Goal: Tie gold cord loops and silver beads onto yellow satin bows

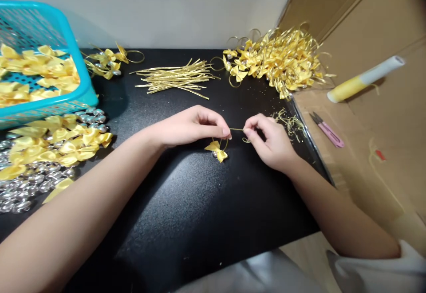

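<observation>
My left hand [191, 126] and my right hand [268, 140] meet over the middle of a black table [186, 204]. Between their pinched fingertips runs a thin gold cord [237, 129]. A small yellow ribbon bow [217, 150] with a silver bead hangs from the cord just below my left fingertips, touching the table. Both hands grip the cord, one at each end.
A turquoise basket [75, 49] of yellow bows stands at the far left. Loose bows [63, 144] and silver beads [23, 191] lie in front of it. Cut gold cords [176, 78] lie at the back; a heap of finished bows [282, 60] at back right. Pink snips [328, 129] and a yellow-white tube [364, 79] rest on cardboard.
</observation>
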{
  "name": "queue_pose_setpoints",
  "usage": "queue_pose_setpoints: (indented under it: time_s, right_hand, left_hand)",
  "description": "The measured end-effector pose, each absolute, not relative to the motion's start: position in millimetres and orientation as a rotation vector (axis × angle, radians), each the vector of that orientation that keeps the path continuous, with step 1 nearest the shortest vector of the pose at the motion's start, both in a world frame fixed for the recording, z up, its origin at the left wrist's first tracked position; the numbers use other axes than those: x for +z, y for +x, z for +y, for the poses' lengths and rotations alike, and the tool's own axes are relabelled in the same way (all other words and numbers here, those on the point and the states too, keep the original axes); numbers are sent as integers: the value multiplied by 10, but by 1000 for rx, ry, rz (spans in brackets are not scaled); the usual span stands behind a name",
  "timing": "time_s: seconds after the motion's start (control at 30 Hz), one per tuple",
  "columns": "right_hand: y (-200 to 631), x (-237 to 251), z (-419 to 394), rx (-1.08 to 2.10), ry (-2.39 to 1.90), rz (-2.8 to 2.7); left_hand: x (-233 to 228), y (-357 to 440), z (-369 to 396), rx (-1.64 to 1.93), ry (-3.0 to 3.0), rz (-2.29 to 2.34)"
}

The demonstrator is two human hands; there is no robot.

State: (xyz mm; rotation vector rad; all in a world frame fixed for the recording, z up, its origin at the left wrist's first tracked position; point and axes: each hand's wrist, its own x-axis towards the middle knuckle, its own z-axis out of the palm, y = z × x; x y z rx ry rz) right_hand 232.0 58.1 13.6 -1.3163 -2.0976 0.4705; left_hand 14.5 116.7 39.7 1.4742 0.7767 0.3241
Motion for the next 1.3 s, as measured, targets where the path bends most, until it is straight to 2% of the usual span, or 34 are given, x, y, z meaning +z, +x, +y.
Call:
queue_pose_setpoints:
  time_s: [0.5,0.8,1.07,1.3]
  right_hand:
    - [2286,112,541,469,-1203,-2272]
    - [2280,169,514,507,-1262,-2228]
    - [2236,154,488,613,-1134,-2341]
    - [2266,257,482,922,-1098,-2095]
  left_hand:
    - [237,282,1057,623,907,876]
    - [202,289,1031,621,999,877]
    - [190,303,1021,617,1046,916]
    - [180,329,959,474,1467,821]
